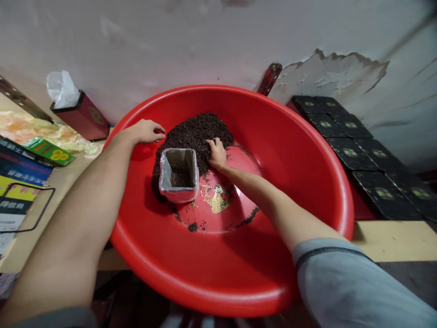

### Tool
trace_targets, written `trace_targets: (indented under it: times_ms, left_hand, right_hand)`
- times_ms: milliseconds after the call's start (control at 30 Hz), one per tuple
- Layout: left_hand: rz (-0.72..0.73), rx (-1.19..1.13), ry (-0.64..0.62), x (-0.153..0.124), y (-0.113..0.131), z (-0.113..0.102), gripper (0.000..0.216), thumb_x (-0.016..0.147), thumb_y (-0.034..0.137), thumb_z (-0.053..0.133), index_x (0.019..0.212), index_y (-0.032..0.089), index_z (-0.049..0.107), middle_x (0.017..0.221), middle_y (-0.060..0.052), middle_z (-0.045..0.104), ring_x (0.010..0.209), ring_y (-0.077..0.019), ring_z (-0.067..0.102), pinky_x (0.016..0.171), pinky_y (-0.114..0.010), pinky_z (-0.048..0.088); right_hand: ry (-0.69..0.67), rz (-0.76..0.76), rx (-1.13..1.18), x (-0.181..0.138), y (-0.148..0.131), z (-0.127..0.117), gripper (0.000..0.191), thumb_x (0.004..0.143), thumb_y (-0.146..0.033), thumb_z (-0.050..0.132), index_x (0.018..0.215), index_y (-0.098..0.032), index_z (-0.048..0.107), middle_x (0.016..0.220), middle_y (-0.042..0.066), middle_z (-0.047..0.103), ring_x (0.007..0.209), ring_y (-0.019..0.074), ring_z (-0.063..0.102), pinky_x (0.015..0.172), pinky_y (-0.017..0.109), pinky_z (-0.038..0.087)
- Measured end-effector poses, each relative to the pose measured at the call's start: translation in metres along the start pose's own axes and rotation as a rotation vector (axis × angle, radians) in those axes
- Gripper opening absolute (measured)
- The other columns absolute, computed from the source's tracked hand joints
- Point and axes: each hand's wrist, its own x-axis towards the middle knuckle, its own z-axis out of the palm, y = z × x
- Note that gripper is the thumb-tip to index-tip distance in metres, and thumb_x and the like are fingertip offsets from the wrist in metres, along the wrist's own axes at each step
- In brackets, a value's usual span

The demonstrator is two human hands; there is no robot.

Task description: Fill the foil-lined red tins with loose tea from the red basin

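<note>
A large red plastic basin (307, 182) holds a heap of dark loose tea leaves (191, 130). Among the leaves stands an upright square container (180, 195), lined with a clear plastic bag, with some tea at its bottom. My left hand (147, 132) hovers at the left edge of the heap, behind the container. Its fingers are apart, slightly bent, and nothing is in them. On the right side of the heap, my right hand (217, 154) touches the tea with its fingers spread; the fingertips are partly hidden against the leaves.
Several black-lidded boxes (348, 152) stand in rows at the right. To the left are a red box with a plastic bag (63, 89) sticking out, a green packet (49, 151) and a printed carton (20, 182). A stained wall (170, 41) rises behind the basin.
</note>
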Motion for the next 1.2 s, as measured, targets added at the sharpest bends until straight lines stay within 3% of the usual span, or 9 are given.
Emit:
trace_targets:
  times_ms: [133, 267, 433, 600, 733, 900, 1033, 1200]
  left_hand:
    - [-0.027, 0.003, 0.006, -0.003, -0.004, -0.001, 0.055, 0.098, 0.043, 0.054, 0.147, 0.026, 0.072, 0.127, -0.002, 0.083, 0.127, -0.0226, 0.073, 0.109, -0.025, 0.051]
    - [-0.030, 0.013, 0.023, -0.005, -0.004, 0.000, 0.053, 0.099, 0.040, 0.054, 0.147, 0.025, 0.071, 0.142, -0.003, 0.077, 0.132, -0.0208, 0.070, 0.111, -0.022, 0.049]
    - [-0.036, 0.045, 0.020, -0.008, -0.001, 0.002, 0.052, 0.101, 0.040, 0.054, 0.148, 0.025, 0.071, 0.148, -0.003, 0.073, 0.134, -0.0212, 0.070, 0.115, -0.023, 0.047]
    - [-0.042, 0.022, 0.025, -0.010, 0.001, 0.003, 0.051, 0.101, 0.038, 0.055, 0.148, 0.024, 0.071, 0.148, -0.004, 0.073, 0.135, -0.0216, 0.069, 0.116, -0.024, 0.047]
    - [-0.023, 0.020, 0.021, -0.010, 0.001, 0.004, 0.049, 0.101, 0.039, 0.056, 0.145, 0.027, 0.073, 0.142, -0.001, 0.077, 0.132, -0.0202, 0.070, 0.111, -0.021, 0.049]
    - [-0.029, 0.002, 0.029, -0.008, 0.000, 0.004, 0.047, 0.097, 0.037, 0.060, 0.140, 0.027, 0.077, 0.128, -0.002, 0.083, 0.121, -0.0234, 0.076, 0.106, -0.022, 0.053]
    - [-0.036, -0.031, 0.007, -0.006, -0.001, 0.005, 0.049, 0.093, 0.035, 0.063, 0.139, 0.031, 0.077, 0.119, 0.001, 0.085, 0.114, -0.0223, 0.078, 0.099, -0.020, 0.055]
    - [-0.045, -0.018, -0.005, -0.005, 0.000, 0.005, 0.050, 0.097, 0.039, 0.058, 0.144, 0.030, 0.075, 0.128, 0.001, 0.083, 0.122, -0.0198, 0.074, 0.101, -0.018, 0.052]
  right_hand:
    - [-0.018, -0.075, 0.011, 0.013, 0.002, -0.012, 0.063, 0.083, -0.012, 0.063, 0.146, -0.015, 0.061, 0.144, 0.021, 0.059, 0.132, 0.0362, 0.059, 0.115, 0.053, 0.051]
    - [0.066, -0.091, 0.137, 0.032, -0.008, -0.013, 0.060, 0.078, -0.019, 0.069, 0.138, -0.016, 0.064, 0.139, 0.019, 0.066, 0.126, 0.0352, 0.066, 0.112, 0.050, 0.053]
    - [0.179, -0.107, 0.480, 0.056, -0.037, -0.011, 0.052, 0.077, -0.027, 0.071, 0.127, -0.017, 0.064, 0.127, 0.013, 0.074, 0.121, 0.0283, 0.069, 0.110, 0.043, 0.054]
    - [0.265, -0.140, 0.862, 0.071, -0.074, -0.027, 0.054, 0.074, -0.038, 0.083, 0.119, -0.018, 0.061, 0.117, 0.012, 0.073, 0.109, 0.0273, 0.071, 0.108, 0.048, 0.057]
    - [0.182, -0.250, 1.112, 0.053, -0.112, -0.054, 0.060, 0.083, -0.058, 0.079, 0.127, -0.022, 0.059, 0.112, 0.007, 0.072, 0.105, 0.0254, 0.071, 0.099, 0.050, 0.062]
    - [-0.008, -0.356, 1.184, 0.005, -0.150, -0.090, 0.070, 0.083, -0.071, 0.078, 0.133, -0.026, 0.057, 0.116, 0.007, 0.070, 0.108, 0.0248, 0.071, 0.095, 0.047, 0.063]
    - [-0.098, -0.356, 1.214, -0.016, -0.155, -0.095, 0.071, 0.077, -0.069, 0.084, 0.126, -0.027, 0.055, 0.124, 0.008, 0.069, 0.114, 0.0244, 0.069, 0.100, 0.046, 0.063]
    - [-0.132, -0.326, 1.277, -0.023, -0.150, -0.087, 0.069, 0.072, -0.064, 0.091, 0.114, -0.028, 0.051, 0.122, 0.006, 0.067, 0.115, 0.0229, 0.068, 0.105, 0.045, 0.061]
